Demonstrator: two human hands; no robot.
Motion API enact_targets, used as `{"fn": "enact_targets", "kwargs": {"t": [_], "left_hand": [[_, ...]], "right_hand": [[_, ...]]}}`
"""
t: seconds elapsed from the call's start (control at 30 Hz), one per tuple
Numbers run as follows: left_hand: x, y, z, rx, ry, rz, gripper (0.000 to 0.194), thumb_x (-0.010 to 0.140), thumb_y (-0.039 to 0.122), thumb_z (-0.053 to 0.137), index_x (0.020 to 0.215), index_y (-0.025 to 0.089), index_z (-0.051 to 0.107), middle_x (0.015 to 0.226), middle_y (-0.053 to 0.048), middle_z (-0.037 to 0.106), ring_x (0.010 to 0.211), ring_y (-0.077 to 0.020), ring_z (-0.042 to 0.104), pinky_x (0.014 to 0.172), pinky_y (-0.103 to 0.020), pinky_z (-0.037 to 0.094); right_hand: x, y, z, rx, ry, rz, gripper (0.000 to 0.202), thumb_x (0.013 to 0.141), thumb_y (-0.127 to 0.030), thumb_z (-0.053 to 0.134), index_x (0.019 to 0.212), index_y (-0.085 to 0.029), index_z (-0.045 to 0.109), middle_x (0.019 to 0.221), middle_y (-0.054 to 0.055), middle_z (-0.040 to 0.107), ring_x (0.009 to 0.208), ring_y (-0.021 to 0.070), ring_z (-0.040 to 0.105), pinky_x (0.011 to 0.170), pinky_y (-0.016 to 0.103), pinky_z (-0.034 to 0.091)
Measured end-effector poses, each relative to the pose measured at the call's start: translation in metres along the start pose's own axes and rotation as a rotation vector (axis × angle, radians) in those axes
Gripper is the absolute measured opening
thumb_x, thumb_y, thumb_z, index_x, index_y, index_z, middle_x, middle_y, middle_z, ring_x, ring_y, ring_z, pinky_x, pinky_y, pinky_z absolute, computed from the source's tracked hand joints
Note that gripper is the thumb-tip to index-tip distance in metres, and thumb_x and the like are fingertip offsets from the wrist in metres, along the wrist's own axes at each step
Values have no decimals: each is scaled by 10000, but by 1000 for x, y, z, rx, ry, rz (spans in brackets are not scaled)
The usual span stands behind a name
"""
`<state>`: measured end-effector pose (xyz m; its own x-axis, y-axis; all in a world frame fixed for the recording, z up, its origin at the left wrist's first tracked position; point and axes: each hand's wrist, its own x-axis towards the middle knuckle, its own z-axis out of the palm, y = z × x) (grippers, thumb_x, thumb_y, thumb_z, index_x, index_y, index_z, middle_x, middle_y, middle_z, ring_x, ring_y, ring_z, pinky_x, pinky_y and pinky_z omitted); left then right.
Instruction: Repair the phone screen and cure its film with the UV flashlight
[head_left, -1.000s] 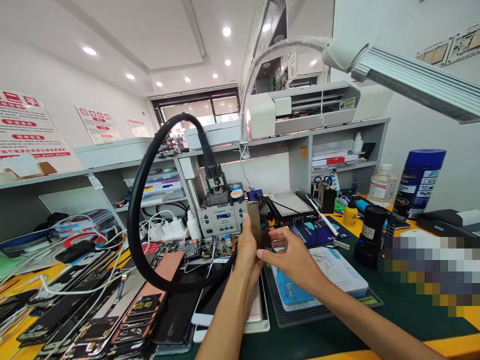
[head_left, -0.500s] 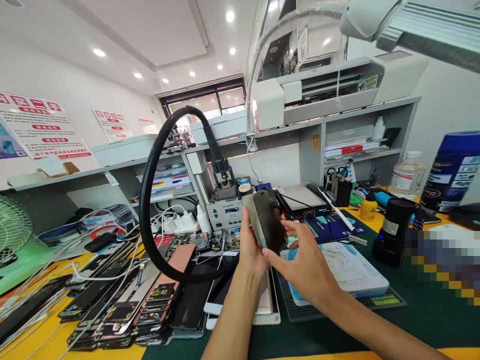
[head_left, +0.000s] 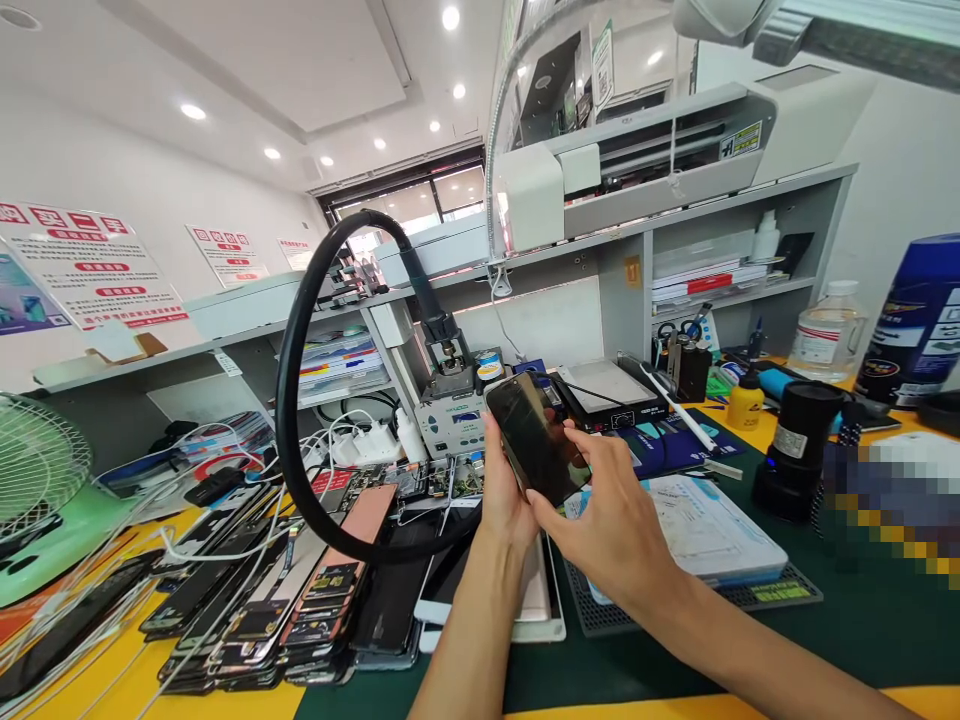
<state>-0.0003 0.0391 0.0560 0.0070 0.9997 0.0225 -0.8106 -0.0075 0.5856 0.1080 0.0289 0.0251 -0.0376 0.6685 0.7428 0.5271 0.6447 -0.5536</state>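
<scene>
A smartphone (head_left: pixel 536 440) with a dark, glossy front is held tilted above the bench. My left hand (head_left: pixel 504 500) is closed round its left side and lower end, palm beneath it. My right hand (head_left: pixel 600 495) grips the lower right part, thumb at the bottom edge and fingertips along the right edge. The phone's back is hidden. Below my hands, a pale flat device (head_left: pixel 534 590) rests partly covered by my left forearm. To the right, a blue-and-white flat case (head_left: pixel 712 530) lies on a dark grid mat (head_left: pixel 600 610).
A thick black hose (head_left: pixel 289 400) loops left of my hands from a grey bench unit (head_left: pixel 450 428). Stacked phone parts (head_left: pixel 322 600) and white cables fill the left side. Right stand a black cylindrical device (head_left: pixel 795 450), a yellow bottle (head_left: pixel 745 402) and a clear bottle (head_left: pixel 825 335).
The pale strip beside the phone's dark front is no longer seen; the dark front now faces me more fully. Both hands stay on the phone. The view has shifted slightly.
</scene>
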Motion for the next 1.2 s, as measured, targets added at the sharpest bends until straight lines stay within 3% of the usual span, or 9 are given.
{"fn": "enact_targets", "kwargs": {"t": [0.2, 0.47, 0.7, 1.0, 1.2], "left_hand": [[-1, -1, 2, 13, -35, 7, 765, 864, 792, 450, 999, 101, 749, 1004, -184, 766, 1050, -333, 715, 979, -477, 557], [-1, -2, 0, 18, -37, 17, 750, 833, 807, 489, 1007, 122, 743, 1024, -172, 765, 1053, -341, 710, 976, -500, 551], [-2, 5, -6, 37, -38, 71, 663, 866, 716, 509, 1123, 146, 731, 1203, -154, 730, 1185, -369, 654, 1026, -521, 513], [-3, 7, -7, 75, -55, 33, 719, 849, 711, 467, 1127, 107, 739, 1101, -194, 751, 1186, -420, 642, 1007, -589, 501], [-1, 6, -6, 90, -14, 67, 641, 858, 631, 477, 1132, 116, 742, 1190, -172, 733, 1156, -394, 667, 994, -549, 526]], "right_hand": [[-1, -3, 2, -12, -3, 0, 641, 779, -329, 706, 1358, -218, 455, 1145, 136, 563, 1028, 322, 639, 782, 468, 609], [-1, 0, 3, 33, 33, 24, 626, 788, -354, 716, 1342, -195, 472, 1180, 140, 560, 1083, 306, 619, 818, 447, 605], [1, 6, 3, 65, 70, 64, 632, 775, -366, 742, 1330, -212, 480, 1157, 136, 571, 1036, 305, 633, 765, 445, 603], [0, 3, 3, 76, 83, 23, 606, 792, -363, 727, 1324, -206, 482, 1186, 136, 565, 1048, 284, 630, 805, 423, 607], [-1, 2, 2, 65, 68, 15, 595, 791, -366, 714, 1313, -195, 487, 1172, 141, 576, 1075, 305, 615, 819, 441, 598]]}}
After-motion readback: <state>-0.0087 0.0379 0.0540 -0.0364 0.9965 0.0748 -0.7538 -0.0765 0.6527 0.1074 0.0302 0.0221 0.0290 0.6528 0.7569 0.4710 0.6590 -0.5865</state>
